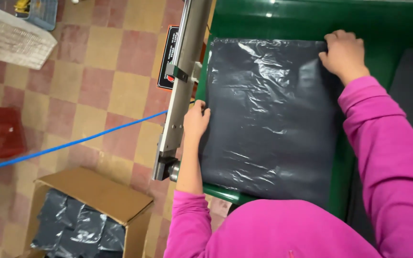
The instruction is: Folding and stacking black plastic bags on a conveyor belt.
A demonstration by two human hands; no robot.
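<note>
While both hands are pressing on it, one dark bag is lying flat on the green table, filling most of its near part. Nearest, left hand is resting at the bag's left edge beside the metal bar, fingers curled loosely over the edge, not clearly pinching it. Farther off, right hand is sitting on the far right corner, fingers bent and spread, pressing down; whether it is gripping, cannot tell. Bag is looking thin, soft, light and slippery, probably crinkling easily; edges or corners are likely the best hold. One open box on the floor is holding several more dark bags, count unclear
</note>
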